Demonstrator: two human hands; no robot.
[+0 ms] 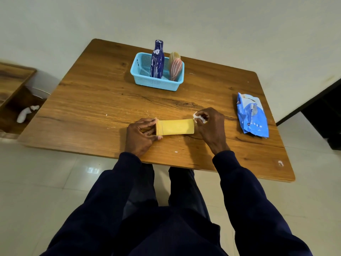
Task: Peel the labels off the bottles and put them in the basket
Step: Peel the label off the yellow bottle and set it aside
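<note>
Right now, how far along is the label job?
Done: three bottles, blue, tan and pink, sit in the basket. In hand: the yellow bottle lies on the table, left hand holding its neck end, right hand pinching a white scrap at its base. Left: finish it and basket it.

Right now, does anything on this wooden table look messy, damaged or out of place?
Yes. The dark blue bottle in the light blue plastic basket is smeared with white streaks, probably label residue, and white scraps dot the wooden table near its front edge.
</note>
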